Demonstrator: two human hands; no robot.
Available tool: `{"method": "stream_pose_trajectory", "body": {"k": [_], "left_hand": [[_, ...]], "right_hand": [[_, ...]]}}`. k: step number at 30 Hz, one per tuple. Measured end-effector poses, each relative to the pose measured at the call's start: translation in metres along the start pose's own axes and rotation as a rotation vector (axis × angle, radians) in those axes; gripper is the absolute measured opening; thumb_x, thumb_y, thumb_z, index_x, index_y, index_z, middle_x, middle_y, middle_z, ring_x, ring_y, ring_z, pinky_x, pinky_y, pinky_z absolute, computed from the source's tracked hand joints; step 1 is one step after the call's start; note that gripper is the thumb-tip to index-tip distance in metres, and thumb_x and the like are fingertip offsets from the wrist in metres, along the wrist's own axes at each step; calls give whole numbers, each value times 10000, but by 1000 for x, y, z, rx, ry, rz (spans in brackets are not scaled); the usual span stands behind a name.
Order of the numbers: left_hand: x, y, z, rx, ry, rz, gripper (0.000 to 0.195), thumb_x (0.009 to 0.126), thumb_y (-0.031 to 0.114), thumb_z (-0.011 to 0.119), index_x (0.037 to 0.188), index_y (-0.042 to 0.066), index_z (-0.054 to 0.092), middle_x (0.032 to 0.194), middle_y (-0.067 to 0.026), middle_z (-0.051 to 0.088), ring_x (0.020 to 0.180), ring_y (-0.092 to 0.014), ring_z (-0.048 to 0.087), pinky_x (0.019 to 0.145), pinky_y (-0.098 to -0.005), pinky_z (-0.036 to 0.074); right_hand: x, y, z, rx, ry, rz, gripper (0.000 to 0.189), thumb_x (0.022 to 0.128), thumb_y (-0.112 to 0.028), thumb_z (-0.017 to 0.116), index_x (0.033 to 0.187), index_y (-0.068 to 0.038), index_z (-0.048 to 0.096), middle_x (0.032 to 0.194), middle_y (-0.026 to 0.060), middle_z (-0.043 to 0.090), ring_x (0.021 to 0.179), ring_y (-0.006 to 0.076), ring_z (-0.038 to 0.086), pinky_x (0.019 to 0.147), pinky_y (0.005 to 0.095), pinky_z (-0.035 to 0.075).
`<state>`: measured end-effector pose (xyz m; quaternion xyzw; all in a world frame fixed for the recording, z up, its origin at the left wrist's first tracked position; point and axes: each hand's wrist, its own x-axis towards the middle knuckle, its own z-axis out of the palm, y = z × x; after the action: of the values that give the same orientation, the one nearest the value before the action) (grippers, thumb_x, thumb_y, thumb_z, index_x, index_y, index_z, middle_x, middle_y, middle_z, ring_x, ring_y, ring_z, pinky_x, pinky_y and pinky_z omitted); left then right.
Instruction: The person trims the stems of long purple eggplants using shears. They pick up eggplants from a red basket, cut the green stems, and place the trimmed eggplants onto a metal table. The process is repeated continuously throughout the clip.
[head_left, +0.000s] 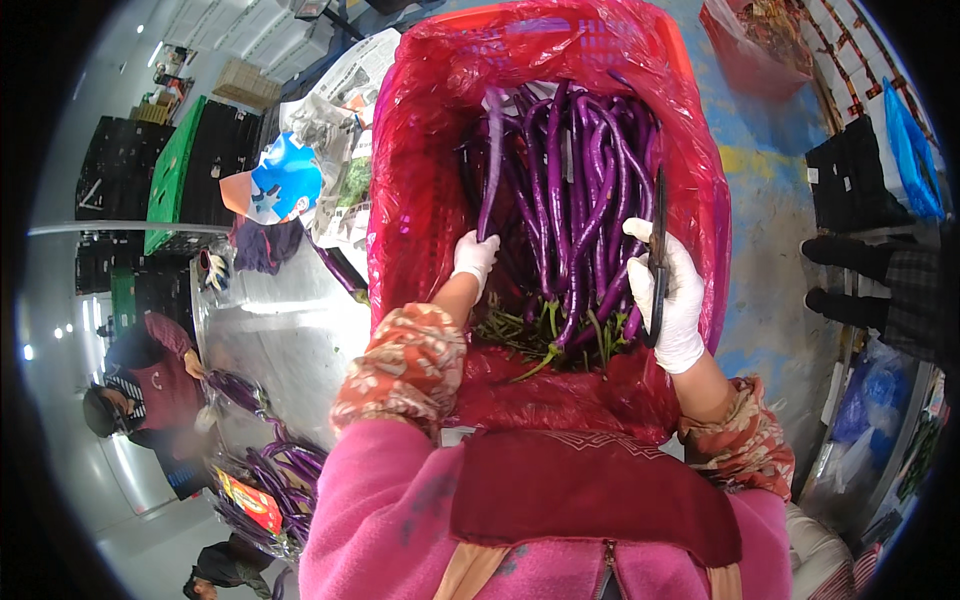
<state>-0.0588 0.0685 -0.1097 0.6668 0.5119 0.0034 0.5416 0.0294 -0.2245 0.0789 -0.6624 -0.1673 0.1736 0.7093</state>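
My left hand (476, 259), in a white glove, grips the lower end of a long, slender purple eggplant (493, 161), which points away from me. A pair of dark-handled scissors (658, 247) is in my white-gloved right hand (677, 304), blades pointing away. Both hands are over a red plastic crate (679, 45) lined with crimson plastic film (409, 165). Inside lie many long eggplants (556, 195), roughly side by side. Green stem ends and cut stems (502, 322) gather at the near side of the crate.
To the left, a metal table (292, 300) bears newspaper (341, 202), a single eggplant (339, 268) and bagged eggplants (281, 472). A co-worker (154, 367) handles eggplants across it; another person (225, 570) is lower left. Black crates (855, 180) and someone's legs (847, 277) are at right.
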Motion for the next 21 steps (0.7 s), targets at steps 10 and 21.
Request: {"method": "stream_pose_trajectory", "body": {"k": [10,21], "left_hand": [[51,-37,13,536,-52,103,949,798,510,742,1510,36,330,1468,-249,425,1360,-369,425,1125,-426,359],[55,-27,11,68,-255,-298,1035,775,547,758,1514,-8,292,1546,-205,364,1467,-316,273,1187,-430,208]], "right_hand": [[1,-3,3,-83,-39,101,417,870,68,638,1281,0,607,1081,-20,657,742,7,486,692,178,457],[4,-9,2,-111,-125,135,405,861,49,663,1260,8,608,1148,25,655,795,25,527,734,198,475]]}}
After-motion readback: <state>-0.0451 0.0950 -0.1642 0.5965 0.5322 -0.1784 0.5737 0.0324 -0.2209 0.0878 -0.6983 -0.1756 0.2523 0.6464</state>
